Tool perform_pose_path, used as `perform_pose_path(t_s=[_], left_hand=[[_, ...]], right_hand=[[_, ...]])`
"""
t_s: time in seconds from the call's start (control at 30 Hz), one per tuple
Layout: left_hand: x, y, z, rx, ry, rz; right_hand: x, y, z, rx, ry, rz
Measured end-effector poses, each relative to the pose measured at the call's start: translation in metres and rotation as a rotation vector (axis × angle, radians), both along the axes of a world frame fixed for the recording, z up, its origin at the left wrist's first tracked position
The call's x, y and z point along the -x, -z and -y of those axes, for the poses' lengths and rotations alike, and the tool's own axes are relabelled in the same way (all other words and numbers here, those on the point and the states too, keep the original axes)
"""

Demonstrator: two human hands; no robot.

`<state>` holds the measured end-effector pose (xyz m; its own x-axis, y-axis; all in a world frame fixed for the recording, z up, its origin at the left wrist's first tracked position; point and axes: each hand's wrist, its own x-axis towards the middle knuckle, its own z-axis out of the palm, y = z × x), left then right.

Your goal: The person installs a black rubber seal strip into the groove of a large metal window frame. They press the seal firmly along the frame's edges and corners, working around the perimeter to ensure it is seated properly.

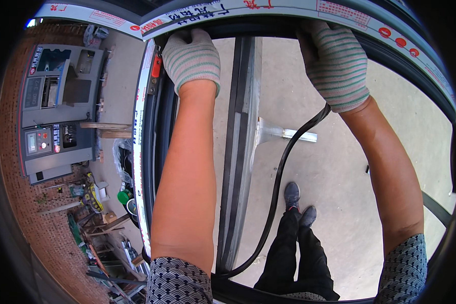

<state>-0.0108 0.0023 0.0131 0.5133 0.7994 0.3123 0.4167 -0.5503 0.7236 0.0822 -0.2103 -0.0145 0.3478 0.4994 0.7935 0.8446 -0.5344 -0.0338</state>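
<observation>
Below the gloved right grip (pixel 337 66), a black strip (pixel 280 175) hanging in a long curve, beyond both hands a film-covered frame (pixel 278 11), the left grip (pixel 192 60) curled at its corner, the right bent against its upper edge, fingertips hidden, how tightly closed I can't tell

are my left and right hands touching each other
Apart: the head view shows a wide gap between the left hand and the right hand, with the metal bar and pale floor visible through it.
</observation>
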Motion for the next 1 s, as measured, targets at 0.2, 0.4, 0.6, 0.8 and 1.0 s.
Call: perform_pose_path(t_s=[0.2,0.4,0.6,0.8,1.0], left_hand=[[-0.001,0.004,-0.011,0.47,0.049,0.325],[-0.009,-0.01,0.004,0.778,0.018,0.463],[-0.017,-0.011,0.007,0.804,-0.065,0.553],[-0.005,-0.013,0.014,0.737,-0.041,0.36],[-0.005,-0.02,0.01,0.751,0.043,0.43]], right_hand=[[0.001,-0.001,0.0,0.003,0.004,0.005],[0.0,-0.001,0.009,0.036,0.039,-0.005],[0.001,0.0,0.007,0.018,0.019,0.015],[-0.001,0.003,0.004,0.028,0.027,-0.007],[-0.001,0.006,-0.002,0.007,0.04,-0.03]])
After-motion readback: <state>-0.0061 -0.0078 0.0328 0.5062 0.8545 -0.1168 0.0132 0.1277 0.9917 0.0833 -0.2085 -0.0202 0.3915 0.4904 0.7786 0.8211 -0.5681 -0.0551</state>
